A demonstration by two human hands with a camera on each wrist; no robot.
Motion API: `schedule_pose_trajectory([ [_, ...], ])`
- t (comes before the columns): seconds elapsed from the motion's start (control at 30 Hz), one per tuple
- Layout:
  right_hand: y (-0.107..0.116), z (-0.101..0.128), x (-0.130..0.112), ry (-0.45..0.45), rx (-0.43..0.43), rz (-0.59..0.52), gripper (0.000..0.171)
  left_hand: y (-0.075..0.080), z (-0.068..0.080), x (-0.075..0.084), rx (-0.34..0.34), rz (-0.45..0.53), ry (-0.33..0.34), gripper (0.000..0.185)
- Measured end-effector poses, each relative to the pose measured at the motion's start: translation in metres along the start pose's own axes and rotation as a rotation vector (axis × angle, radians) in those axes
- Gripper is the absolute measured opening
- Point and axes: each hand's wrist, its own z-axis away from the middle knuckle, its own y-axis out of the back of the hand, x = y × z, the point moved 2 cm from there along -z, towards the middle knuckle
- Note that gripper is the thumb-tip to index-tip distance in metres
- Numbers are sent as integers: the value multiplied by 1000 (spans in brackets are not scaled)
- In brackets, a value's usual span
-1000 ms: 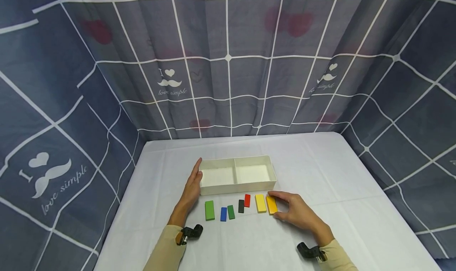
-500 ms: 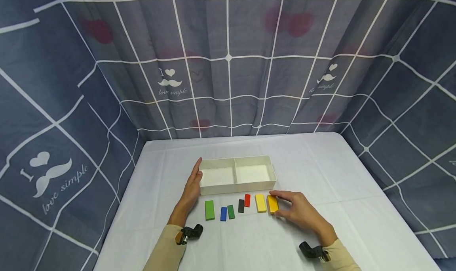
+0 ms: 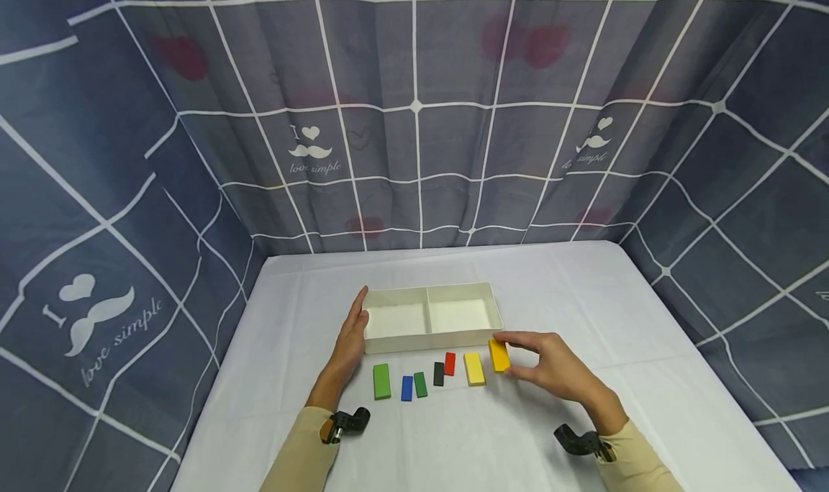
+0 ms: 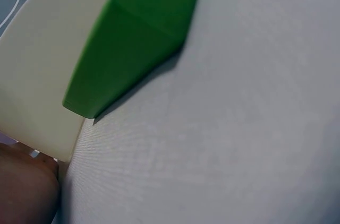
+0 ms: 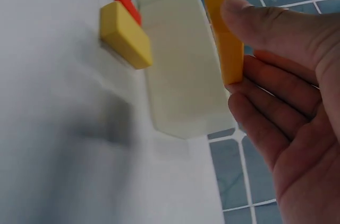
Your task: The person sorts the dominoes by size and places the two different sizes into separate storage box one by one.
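My right hand [image 3: 560, 368] pinches an orange-yellow block [image 3: 499, 356] between thumb and fingers, just in front of the box's right corner. In the right wrist view the raised block [image 5: 227, 49] is up off the cloth, thumb on its near face. A shallow cream box [image 3: 401, 344] with two compartments lies ahead; both compartments hold nothing. Along the box's left end rests my left hand [image 3: 347, 348], its fingers extended against the wall. The left wrist view has a green block [image 4: 127, 43] close by, and only part of the hand.
On the white cloth before the box lie a light green block [image 3: 381, 381], a blue one [image 3: 406, 388], a dark green one [image 3: 421, 384], a black one [image 3: 438, 374], a red one [image 3: 450, 364] and a yellow one [image 3: 474, 369]. Gridded curtains [image 3: 453, 139] surround the table.
The right hand has lifted the orange-yellow block off the cloth and carried it slightly up and right, toward the box's corner. Left hand and box have stayed put.
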Motion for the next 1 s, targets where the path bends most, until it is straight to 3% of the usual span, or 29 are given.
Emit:
schedule_pose_trajectory([
  [0.43,21,-30,-11,27,20,23,65,-2,-1,0,13,-10,41,57],
  [1.0,18,-85,-15,71,-25,66,63,-1,0,0,14,5,26,57],
])
